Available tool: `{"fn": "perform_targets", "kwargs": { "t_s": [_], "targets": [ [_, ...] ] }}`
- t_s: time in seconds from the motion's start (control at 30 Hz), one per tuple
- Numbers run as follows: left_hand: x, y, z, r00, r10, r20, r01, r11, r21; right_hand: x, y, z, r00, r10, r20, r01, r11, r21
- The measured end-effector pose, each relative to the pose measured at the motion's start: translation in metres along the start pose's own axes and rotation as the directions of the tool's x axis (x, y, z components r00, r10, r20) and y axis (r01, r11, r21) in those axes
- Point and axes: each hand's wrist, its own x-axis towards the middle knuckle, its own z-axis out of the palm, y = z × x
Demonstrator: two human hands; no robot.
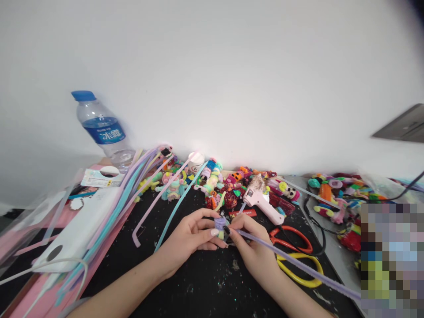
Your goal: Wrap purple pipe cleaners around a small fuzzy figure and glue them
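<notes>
My left hand (192, 234) is closed around a small fuzzy figure (220, 224) wound from purple and pale yellow pipe cleaner, above the black work surface. A long purple pipe cleaner (298, 258) trails from it to the lower right, over my right wrist. Its near end is pinched between the thumb and fingers of my right hand (253, 238), right beside the figure. A small dark spot shows at those fingertips; I cannot tell what it is. Just behind my hands lies a pale pink glue gun (263, 205). Scissors with red and yellow handles (300, 269) rest by my right forearm.
Several colourful pipe-cleaner figures (174, 185) line the wall, with more at the right (331, 194). Loose pipe cleaners (124, 203) lie over a white package (79, 229) at the left. A water bottle (102, 128) leans on the wall. A black cable (319, 229) curves behind the scissors.
</notes>
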Motion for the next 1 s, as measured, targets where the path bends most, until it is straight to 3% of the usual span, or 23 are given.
{"fn": "perform_targets", "kwargs": {
  "t_s": [1.0],
  "targets": [
    [-0.0014,-0.0015,-0.0004,0.999,0.005,-0.032,-0.006,0.999,-0.036,-0.0003,-0.0010,-0.0006,1.000,-0.013,-0.017,0.013,1.000,-0.011]
  ]
}}
